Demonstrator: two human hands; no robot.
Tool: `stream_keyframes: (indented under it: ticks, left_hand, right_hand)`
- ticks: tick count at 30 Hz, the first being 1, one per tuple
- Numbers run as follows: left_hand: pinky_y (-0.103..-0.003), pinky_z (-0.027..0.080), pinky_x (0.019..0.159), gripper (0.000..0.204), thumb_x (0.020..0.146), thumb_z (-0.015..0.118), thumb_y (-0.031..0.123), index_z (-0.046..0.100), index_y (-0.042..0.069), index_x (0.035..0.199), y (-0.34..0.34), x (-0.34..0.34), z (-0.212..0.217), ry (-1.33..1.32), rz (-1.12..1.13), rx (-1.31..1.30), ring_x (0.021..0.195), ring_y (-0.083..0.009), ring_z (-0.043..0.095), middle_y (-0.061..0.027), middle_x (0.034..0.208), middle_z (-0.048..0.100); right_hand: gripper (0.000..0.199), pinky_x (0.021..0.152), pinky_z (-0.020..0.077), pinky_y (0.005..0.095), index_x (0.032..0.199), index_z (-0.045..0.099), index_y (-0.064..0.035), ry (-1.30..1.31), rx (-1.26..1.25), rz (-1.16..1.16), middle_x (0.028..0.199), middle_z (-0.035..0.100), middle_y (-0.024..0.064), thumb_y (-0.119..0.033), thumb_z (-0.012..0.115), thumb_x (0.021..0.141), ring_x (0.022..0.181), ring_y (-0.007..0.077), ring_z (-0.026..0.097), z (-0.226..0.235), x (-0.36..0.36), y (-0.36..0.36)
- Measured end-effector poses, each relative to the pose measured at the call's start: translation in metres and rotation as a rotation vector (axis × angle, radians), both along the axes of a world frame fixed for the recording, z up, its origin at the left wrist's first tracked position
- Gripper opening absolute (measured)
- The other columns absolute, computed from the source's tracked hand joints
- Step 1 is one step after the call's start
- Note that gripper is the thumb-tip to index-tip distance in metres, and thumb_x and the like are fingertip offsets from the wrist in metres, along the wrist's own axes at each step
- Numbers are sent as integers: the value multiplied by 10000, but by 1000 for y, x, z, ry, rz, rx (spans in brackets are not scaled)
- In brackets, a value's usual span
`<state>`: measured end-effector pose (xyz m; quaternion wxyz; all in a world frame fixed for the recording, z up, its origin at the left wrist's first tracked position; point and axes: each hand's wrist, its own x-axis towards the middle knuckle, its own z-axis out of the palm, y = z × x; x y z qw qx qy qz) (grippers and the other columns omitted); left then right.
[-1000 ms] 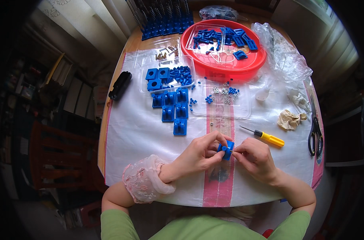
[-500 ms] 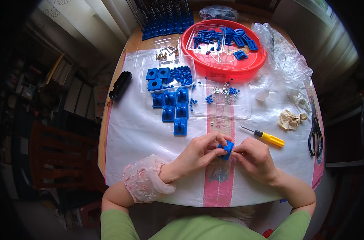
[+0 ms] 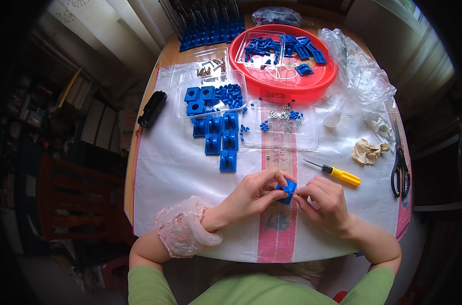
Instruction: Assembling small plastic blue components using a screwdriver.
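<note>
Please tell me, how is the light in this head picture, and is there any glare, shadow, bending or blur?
In the head view, soft daylight falls evenly on the white plastic table cover; mild glare shines on the crumpled clear plastic bag; a shadow lies under the small blue plastic block held by both hands; the round wooden table's edge bends near the dark fisheye rim; the centre stays sharp.

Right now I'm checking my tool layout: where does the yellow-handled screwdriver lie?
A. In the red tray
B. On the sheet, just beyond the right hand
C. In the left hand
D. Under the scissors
B: the screwdriver lies on the white sheet just beyond the right hand, apart from the scissors and red tray.
</note>
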<state>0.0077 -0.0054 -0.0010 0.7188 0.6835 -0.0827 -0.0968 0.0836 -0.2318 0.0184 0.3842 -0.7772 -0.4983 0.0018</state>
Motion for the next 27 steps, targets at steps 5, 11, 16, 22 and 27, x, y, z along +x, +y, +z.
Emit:
stream_keyframes:
  ticks: [5, 11, 16, 22, 27]
  left_hand:
    - [-330, 595, 971, 141, 951, 607, -141, 600, -45, 1054, 1, 0, 1, -96, -3, 41, 1141, -197, 689, -184, 1360, 626]
    - [-331, 598, 963, 160, 930, 633, -146, 613, -52, 1058, 0, -1, 1, -80, 4, 45, 1134, -206, 697, -187, 1364, 633]
    - [-327, 598, 956, 136, 951, 620, -138, 610, -55, 1059, 3, -2, -1, -147, -29, 111, 1128, -198, 697, -203, 1387, 619]
    - [-334, 585, 987, 181, 984, 576, -133, 575, -11, 1117, -1, -3, -2, -33, -14, -91, 1190, -186, 663, -218, 1454, 561]
    - [-356, 573, 1013, 102, 1046, 586, 1, 557, 32, 1139, 3, 1, -4, 41, 76, -301, 1225, -184, 646, -203, 1487, 540]
  right_hand:
    - [143, 628, 500, 399, 924, 670, -30, 441, -46, 23, 772, 634, 120, 0, 776, 832, 719, 304, 647, 4, 2, -2]
    - [164, 643, 498, 419, 946, 669, -30, 198, -39, 42, 804, 638, 130, -3, 775, 824, 736, 317, 647, 0, 2, -2]
    - [179, 628, 493, 418, 926, 664, -34, 64, -19, 13, 787, 625, 107, -20, 787, 796, 726, 296, 636, -1, -3, -1]
    - [181, 573, 483, 383, 905, 659, -28, -46, 74, 4, 760, 620, 87, -8, 800, 794, 684, 261, 634, 1, -2, 1]
    - [186, 518, 466, 346, 914, 669, -32, 13, 171, -39, 727, 627, 77, 23, 801, 795, 602, 227, 621, 6, -3, -1]
